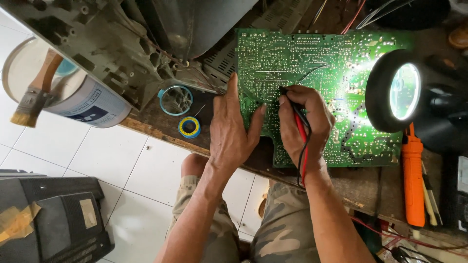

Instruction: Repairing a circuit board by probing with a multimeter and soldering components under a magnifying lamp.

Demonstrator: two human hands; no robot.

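Head view, looking down at the wooden desk (370, 187). A green circuit board (341, 63) lies solder side up across the desk, its near edge overhanging toward the person's knees.

Right hand (304, 122): clenched around two test probes (298, 117), one red and one black, held together like a pen. The tips touch the board near its left part, just beside the left hand's forefinger. The probe leads (303, 168) run back over the wrist.

Left hand (233, 129): released, flat, palm down. Fingers rest on the board's left edge, the thumb spread toward the probes. It grasps nothing; it appears to pin the board.

Round lamp with magnifier (402, 92) stands over the right part of the board, lit. The glare washes out the traces under it; the probed spot lies outside the bright patch.

Notes on doing this step well (judgement):
- Keep the left hand pressing down, since the overhanging board could rock under probe pressure.
- With both probes in one hand the tips sit close; set each on its own pad so they do not bridge neighbouring joints.
- Hold the tips steep, so they do not skid along the traces.
- Keep the leads clear of the board.

Nearby, apart from the hands: blue and yellow solder reel (189, 127), clear round container (175, 100), orange-handled tool (413, 182) at the right, white can (73, 92) with a brush (34, 100) resting on it at the left.
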